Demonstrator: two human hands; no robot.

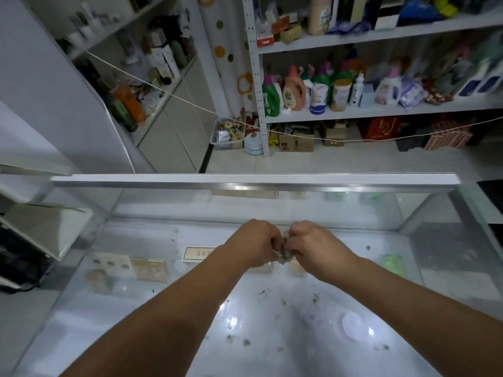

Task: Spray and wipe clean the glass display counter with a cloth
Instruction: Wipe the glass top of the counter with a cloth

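The glass display counter point(168, 317) fills the lower half of the view, its top speckled with small dark bits of dirt point(246, 342). My left hand point(254, 242) and my right hand point(315, 244) meet above the middle of the glass, fingers closed together on a small crumpled grey-green wad point(284, 257). Most of the wad is hidden between the fingers, so I cannot tell whether it is a cloth. No spray bottle shows.
A metal rail point(255, 180) runs along the counter's far edge. Boxes and cards point(149, 269) lie inside under the glass. Beyond stand shelves of bottles point(326, 93), floor boxes point(296, 142) and a stretched cord point(190, 103). A dark machine point(16, 265) sits left.
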